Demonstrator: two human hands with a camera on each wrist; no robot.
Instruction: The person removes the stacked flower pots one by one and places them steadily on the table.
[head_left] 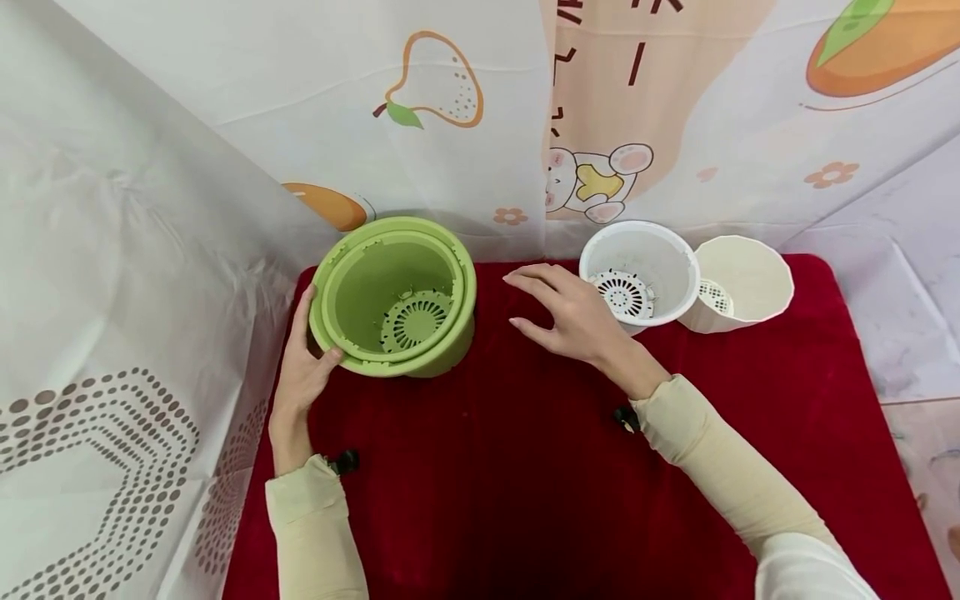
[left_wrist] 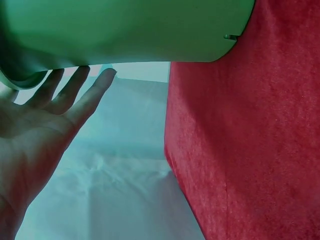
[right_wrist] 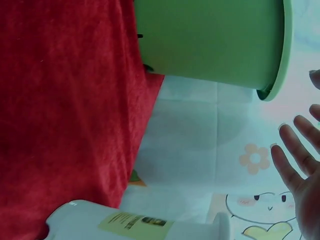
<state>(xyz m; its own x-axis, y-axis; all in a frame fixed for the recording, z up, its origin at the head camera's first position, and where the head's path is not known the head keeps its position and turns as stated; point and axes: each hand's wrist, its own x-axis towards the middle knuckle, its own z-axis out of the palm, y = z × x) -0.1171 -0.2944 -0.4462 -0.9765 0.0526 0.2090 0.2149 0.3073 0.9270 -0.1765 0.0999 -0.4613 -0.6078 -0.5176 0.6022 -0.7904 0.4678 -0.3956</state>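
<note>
At the left of the head view stands a green flowerpot [head_left: 447, 354] with a double rim and a slotted bottom, like one pot nested in another. My left hand [head_left: 302, 367] holds its left rim, the thumb on the rim's near edge and the fingers along the outside. The left wrist view shows those fingers spread beneath the rim, beside the pot's wall [left_wrist: 130, 30]. To the right of the pot, my right hand [head_left: 573, 317] hovers with fingers extended, apart from it and holding nothing. A white flowerpot [head_left: 678, 292] with a slotted bottom stands just behind that hand.
A cream flowerpot [head_left: 750, 308] with a faceted rim stands next to the white one at the back right. Red cloth [head_left: 510, 467] covers the table. Printed white sheets [head_left: 450, 167] hang along the back and left edges. A label [right_wrist: 135, 225] shows on the white pot.
</note>
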